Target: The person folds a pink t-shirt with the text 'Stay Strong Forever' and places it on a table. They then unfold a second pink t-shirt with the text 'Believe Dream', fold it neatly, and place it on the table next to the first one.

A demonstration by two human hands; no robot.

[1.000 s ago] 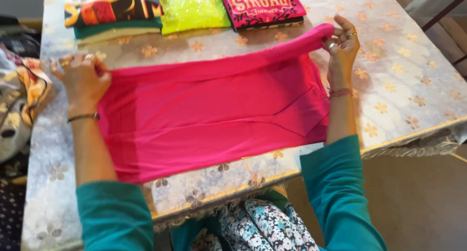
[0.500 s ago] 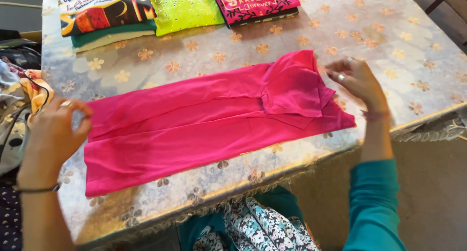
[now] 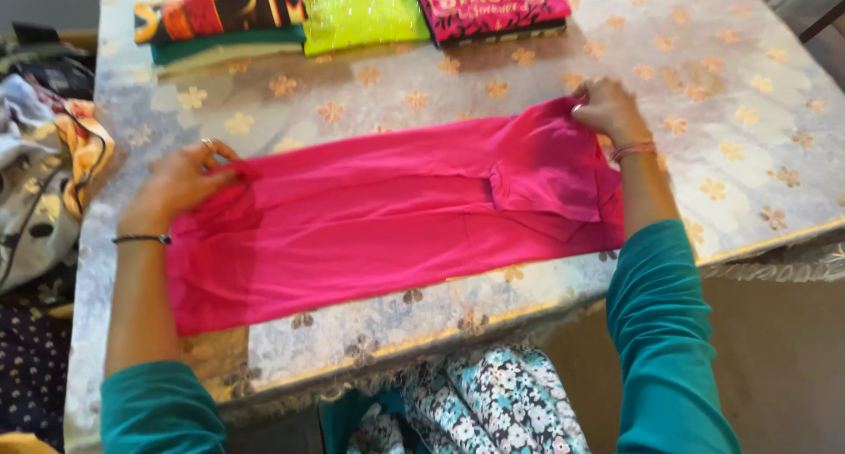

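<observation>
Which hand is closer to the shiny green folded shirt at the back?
Left, though not by much. The left hand grips the pink garment below and left of the shiny green shirt. The right hand grips the garment's other end, farther off to the shirt's right.

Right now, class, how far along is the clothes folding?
Done: three folded garments lie stacked along the table's far edge. In hand: the pink garment, partly folded lengthwise, left hand and right hand pinching its ends. Left: its final folds; the pile of clothes beside the table.
</observation>
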